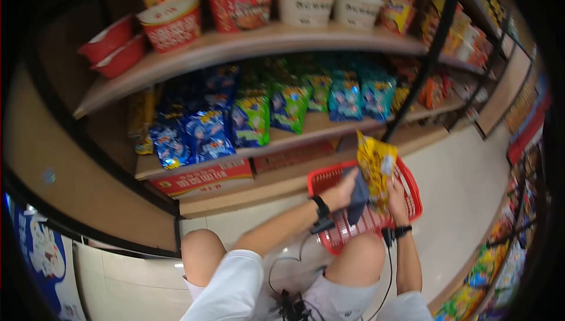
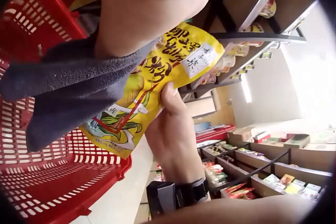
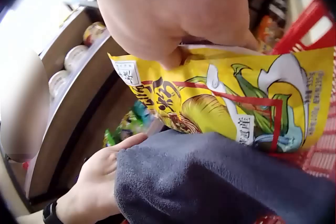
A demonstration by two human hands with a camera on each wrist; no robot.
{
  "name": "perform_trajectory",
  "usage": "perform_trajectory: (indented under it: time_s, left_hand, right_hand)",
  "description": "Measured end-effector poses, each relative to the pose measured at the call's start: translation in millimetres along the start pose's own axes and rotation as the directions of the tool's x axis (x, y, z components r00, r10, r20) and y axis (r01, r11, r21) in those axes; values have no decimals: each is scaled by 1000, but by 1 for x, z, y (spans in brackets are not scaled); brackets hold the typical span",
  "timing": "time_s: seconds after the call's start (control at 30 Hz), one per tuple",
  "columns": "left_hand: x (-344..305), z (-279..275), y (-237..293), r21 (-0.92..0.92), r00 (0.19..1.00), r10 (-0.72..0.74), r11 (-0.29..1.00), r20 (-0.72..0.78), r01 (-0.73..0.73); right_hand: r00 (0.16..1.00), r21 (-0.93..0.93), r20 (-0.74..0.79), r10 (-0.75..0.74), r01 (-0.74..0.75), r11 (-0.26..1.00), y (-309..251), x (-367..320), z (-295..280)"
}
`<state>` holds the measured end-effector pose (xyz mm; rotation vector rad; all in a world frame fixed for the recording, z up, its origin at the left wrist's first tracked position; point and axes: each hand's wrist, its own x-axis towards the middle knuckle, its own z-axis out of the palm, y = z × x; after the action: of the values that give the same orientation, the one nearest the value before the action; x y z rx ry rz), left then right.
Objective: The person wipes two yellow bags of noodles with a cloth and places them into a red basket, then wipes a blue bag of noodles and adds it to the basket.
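Note:
A dark grey-blue cloth hangs from the left hand, which grips it over the basket; in the right wrist view the cloth covers most of that hand's fingers. The right hand pinches a yellow printed food bag by its edge, with the thumb on the front in the left wrist view. Held upright in the head view, the bag is right beside the cloth. Below both hands is a red plastic basket.
Shelves in front hold instant-noodle tubs above and blue and green packets below. A black shelf post slants beside the basket. The person's knees are close to the basket, and another packed rack stands at right.

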<state>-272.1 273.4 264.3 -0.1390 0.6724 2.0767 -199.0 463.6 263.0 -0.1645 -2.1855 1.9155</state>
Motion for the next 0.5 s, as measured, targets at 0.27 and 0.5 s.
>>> perform_trajectory:
  time_s: [0.27, 0.5]
  left_hand:
    - [104, -24, -60, 113, 999, -37, 993, 14, 35]
    - [58, -43, -37, 276, 998, 20, 961, 55, -34]
  right_hand:
    - [962, 473, -151, 228, -132, 871, 148, 18, -62]
    - [621, 504, -617, 483, -160, 849, 225, 33, -110]
